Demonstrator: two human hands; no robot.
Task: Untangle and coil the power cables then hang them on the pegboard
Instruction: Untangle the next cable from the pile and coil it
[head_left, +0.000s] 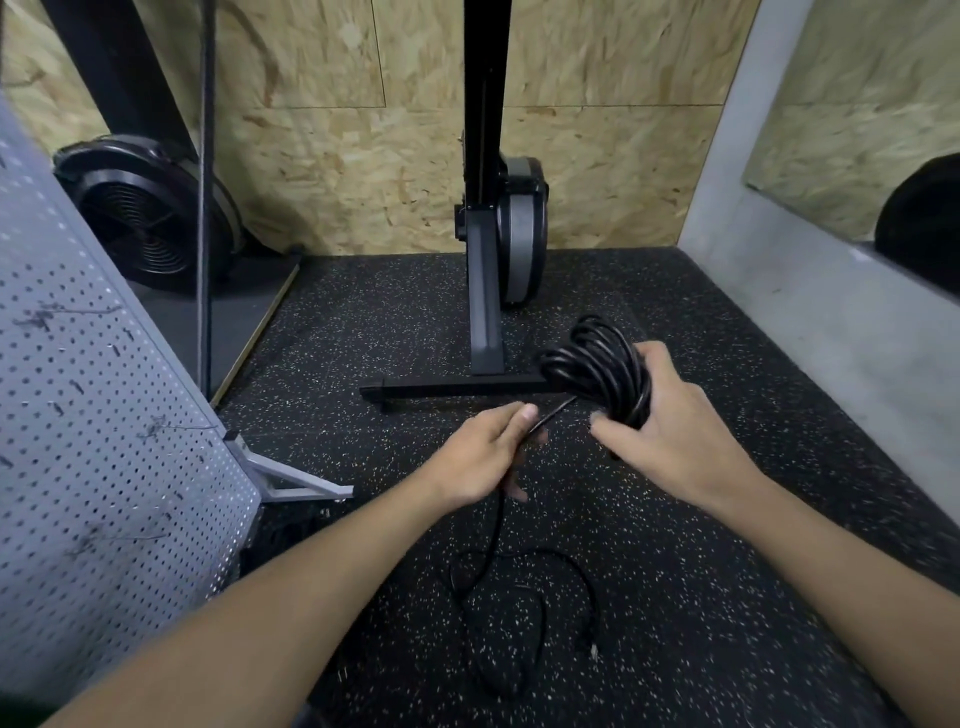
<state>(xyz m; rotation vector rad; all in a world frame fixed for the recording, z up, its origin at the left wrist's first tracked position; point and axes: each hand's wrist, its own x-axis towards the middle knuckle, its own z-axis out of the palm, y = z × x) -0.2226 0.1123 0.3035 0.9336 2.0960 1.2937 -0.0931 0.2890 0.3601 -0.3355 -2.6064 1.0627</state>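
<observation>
My right hand (670, 431) grips a thick coil of black power cable (597, 364), held above the floor at centre right. A single strand runs from the coil down-left into my left hand (488, 457), whose fingers curl round it. Below my left hand the loose end of the cable (498, 587) hangs to the floor and lies there in a few slack loops. The grey pegboard (98, 415) stands tilted at the left, with several small hooks on it.
A black upright machine stand (483, 291) with a T-shaped foot stands on the speckled black rubber floor (701, 597) just beyond my hands. A black fan unit (145, 213) sits at the back left. OSB wall behind; a grey concrete ledge (810, 322) runs along the right.
</observation>
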